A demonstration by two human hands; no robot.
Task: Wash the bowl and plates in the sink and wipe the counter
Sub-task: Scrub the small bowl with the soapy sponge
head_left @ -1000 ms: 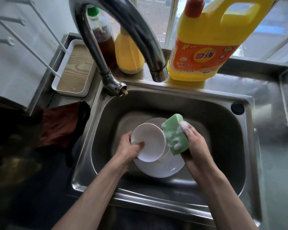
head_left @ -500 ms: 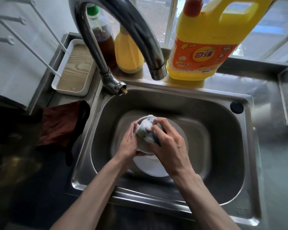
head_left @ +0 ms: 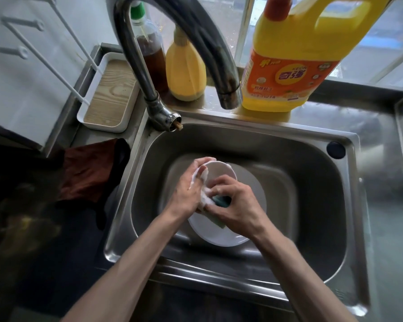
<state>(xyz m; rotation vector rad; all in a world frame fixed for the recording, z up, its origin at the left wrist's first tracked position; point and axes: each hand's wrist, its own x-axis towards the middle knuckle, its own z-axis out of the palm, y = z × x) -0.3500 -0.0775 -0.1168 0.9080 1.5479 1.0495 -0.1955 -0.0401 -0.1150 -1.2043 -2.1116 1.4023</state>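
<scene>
Bowl [head_left: 219, 173]: mid-scrub above the sink [head_left: 312, 182], left hand [head_left: 186, 191] gripping its sudsy rim, right hand [head_left: 235, 205] clutching the sponge [head_left: 221, 201] against it; plate [head_left: 219, 238] beneath, rinsing and worktop [head_left: 358, 126] wiping apparently outstanding.

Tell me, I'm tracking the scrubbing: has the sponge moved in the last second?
Yes. The sponge, gripped by the right hand, shifted left and nearer the person, away from the black plug on the sink.
</scene>
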